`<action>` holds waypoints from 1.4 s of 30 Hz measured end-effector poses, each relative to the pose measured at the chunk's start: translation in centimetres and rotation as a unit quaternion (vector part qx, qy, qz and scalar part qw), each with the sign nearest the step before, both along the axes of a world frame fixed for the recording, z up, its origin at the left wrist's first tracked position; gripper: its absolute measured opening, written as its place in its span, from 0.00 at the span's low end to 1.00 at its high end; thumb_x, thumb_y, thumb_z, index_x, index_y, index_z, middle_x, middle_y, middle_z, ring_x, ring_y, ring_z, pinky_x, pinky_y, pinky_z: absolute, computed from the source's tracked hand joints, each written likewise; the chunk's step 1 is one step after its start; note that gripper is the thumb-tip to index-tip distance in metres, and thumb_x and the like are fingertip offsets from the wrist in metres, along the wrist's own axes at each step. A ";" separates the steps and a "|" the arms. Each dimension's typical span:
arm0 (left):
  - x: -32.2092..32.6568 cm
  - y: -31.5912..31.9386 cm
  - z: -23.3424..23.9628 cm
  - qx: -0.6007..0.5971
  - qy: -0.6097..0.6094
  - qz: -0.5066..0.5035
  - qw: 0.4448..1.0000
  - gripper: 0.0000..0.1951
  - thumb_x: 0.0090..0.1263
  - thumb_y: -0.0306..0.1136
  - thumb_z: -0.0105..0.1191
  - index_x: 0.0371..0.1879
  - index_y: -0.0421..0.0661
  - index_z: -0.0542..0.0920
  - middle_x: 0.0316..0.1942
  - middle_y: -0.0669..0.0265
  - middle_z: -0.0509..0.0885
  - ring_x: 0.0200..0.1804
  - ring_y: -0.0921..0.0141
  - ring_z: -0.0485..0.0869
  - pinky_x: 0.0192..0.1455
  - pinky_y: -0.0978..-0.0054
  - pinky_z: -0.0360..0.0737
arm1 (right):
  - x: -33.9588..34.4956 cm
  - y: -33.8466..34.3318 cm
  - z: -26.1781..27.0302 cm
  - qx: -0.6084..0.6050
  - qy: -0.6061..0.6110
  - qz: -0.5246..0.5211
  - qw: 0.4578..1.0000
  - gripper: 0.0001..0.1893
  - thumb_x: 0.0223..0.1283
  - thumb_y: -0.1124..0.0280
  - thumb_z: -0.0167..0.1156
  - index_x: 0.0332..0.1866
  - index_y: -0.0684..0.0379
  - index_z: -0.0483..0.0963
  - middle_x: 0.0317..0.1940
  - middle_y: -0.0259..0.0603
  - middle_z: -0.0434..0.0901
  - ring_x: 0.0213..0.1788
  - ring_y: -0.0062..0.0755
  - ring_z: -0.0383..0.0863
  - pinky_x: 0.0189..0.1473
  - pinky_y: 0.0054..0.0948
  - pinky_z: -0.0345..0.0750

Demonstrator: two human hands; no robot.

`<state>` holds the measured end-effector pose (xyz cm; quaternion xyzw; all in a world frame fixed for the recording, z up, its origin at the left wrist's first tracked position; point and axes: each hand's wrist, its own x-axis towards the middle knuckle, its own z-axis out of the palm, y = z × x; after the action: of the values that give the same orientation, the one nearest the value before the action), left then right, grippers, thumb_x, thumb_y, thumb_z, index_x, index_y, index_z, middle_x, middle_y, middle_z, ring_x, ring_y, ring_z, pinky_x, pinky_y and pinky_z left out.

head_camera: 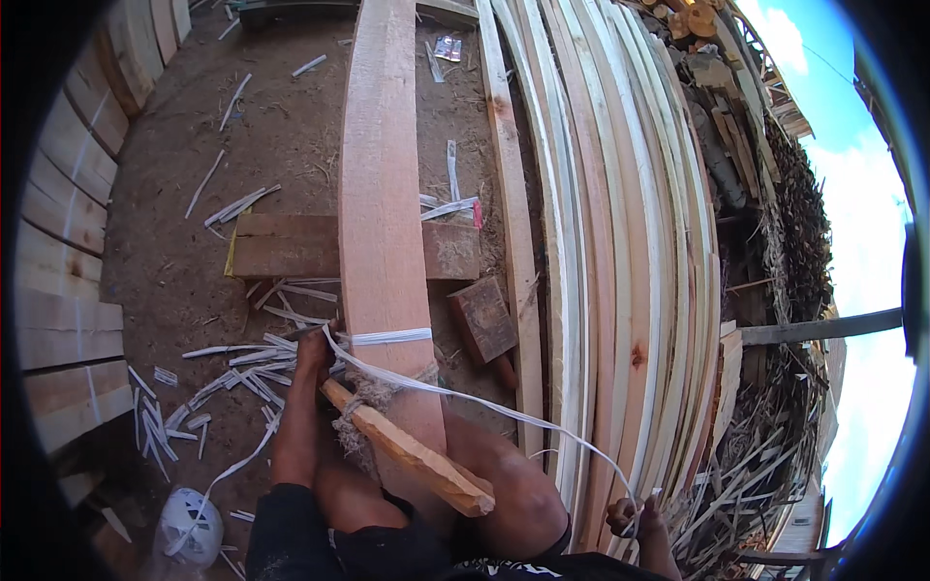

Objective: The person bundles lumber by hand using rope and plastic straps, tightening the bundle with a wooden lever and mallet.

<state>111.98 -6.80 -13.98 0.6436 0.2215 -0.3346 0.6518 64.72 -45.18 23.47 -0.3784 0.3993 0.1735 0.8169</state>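
A long wooden plank [383, 181] runs away from between my knees, with white strapping [392, 337] passed across it. At the plank's left edge my left hand [317, 352] is closed around the strapping beside the band; its fingers are partly hidden. From there a loose length of the strap arcs right to my right hand [631, 517], which grips its end area. A rough wooden stick [407, 447] lies slanted over the plank, with frayed rope [374, 392] wound about the plank and stick. Strapping also trails down left to a bagged white roll [190, 526].
The plank rests across a wooden block [287, 247]. A wooden mallet [485, 319] lies right of it. Long boards [617, 254] are stacked along the right; bundled planks [69, 334] line the left. Cut strap pieces [247, 370] litter the dirt ground.
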 end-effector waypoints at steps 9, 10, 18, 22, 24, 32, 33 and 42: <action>0.1 -0.2 -3.2 -0.178 0.091 0.048 0.979 0.15 0.70 0.32 0.41 0.47 0.37 0.77 0.41 0.58 0.82 0.44 0.63 0.82 0.47 0.69 0.79 | -8.7 9.8 -2.4 -0.012 -0.065 -0.364 0.929 0.41 0.46 0.26 0.52 0.36 0.63 0.79 0.24 0.37 0.67 0.25 0.24 0.62 0.26 0.20 0.63; 0.3 -0.1 -3.2 -0.180 0.103 0.060 0.977 0.15 0.70 0.33 0.41 0.47 0.38 0.77 0.41 0.58 0.82 0.44 0.64 0.82 0.46 0.69 0.79 | -9.0 10.3 -1.5 -0.045 -0.070 -0.386 0.919 0.41 0.46 0.26 0.52 0.38 0.63 0.79 0.25 0.38 0.68 0.25 0.24 0.63 0.25 0.19 0.63; -0.2 0.8 -3.3 -0.252 0.100 0.047 0.961 0.13 0.71 0.38 0.46 0.43 0.43 0.79 0.33 0.68 0.81 0.33 0.73 0.79 0.35 0.76 0.76 | -12.8 13.4 7.3 -0.320 0.088 -0.589 0.737 0.38 0.43 0.26 0.54 0.27 0.61 0.75 0.17 0.35 0.65 0.17 0.23 0.63 0.16 0.19 0.61; -0.2 0.9 -2.7 -0.149 0.119 0.069 0.979 0.12 0.70 0.40 0.48 0.39 0.46 0.80 0.22 0.75 0.75 0.19 0.80 0.70 0.17 0.82 0.66 | -9.7 12.8 7.3 -0.150 -0.005 -0.316 0.937 0.40 0.43 0.25 0.52 0.29 0.62 0.75 0.24 0.34 0.66 0.27 0.26 0.60 0.30 0.24 0.62; 0.0 1.0 -2.3 -0.132 0.108 0.062 0.983 0.09 0.68 0.42 0.51 0.32 0.51 0.79 0.15 0.80 0.66 0.12 0.83 0.59 0.11 0.84 0.52 | -8.1 12.6 7.4 -0.138 -0.036 -0.253 0.957 0.41 0.43 0.25 0.53 0.32 0.63 0.75 0.26 0.35 0.67 0.28 0.26 0.61 0.30 0.24 0.63; 0.3 1.9 -1.1 -0.151 0.188 0.075 0.968 0.10 0.65 0.41 0.55 0.22 0.56 0.75 0.11 0.79 0.63 0.08 0.81 0.56 0.08 0.83 0.50 | -12.5 10.9 8.6 -0.098 0.376 0.034 0.921 0.38 0.50 0.36 0.59 0.49 0.66 0.73 0.36 0.34 0.69 0.35 0.24 0.67 0.40 0.21 0.66; 0.4 1.8 -1.0 -0.166 0.192 0.072 0.965 0.13 0.65 0.42 0.56 0.19 0.56 0.72 0.10 0.79 0.63 0.08 0.80 0.56 0.08 0.82 0.49 | -14.3 9.2 8.9 -0.115 0.419 0.003 0.901 0.36 0.51 0.37 0.59 0.48 0.66 0.73 0.34 0.34 0.69 0.34 0.23 0.67 0.39 0.21 0.65; 0.7 0.4 1.4 -0.006 0.080 -0.018 0.997 0.18 0.63 0.41 0.59 0.13 0.53 0.69 0.10 0.76 0.59 0.11 0.77 0.53 0.15 0.73 0.46 | -0.1 -20.4 5.0 -0.576 0.344 -0.465 0.577 0.24 0.58 0.46 0.58 0.38 0.61 0.74 0.23 0.30 0.67 0.22 0.20 0.64 0.23 0.17 0.62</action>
<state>112.72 -6.41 -12.60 0.6143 0.2593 -0.3985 0.6298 64.57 -65.56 28.48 -0.4434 0.7877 -0.3798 0.1968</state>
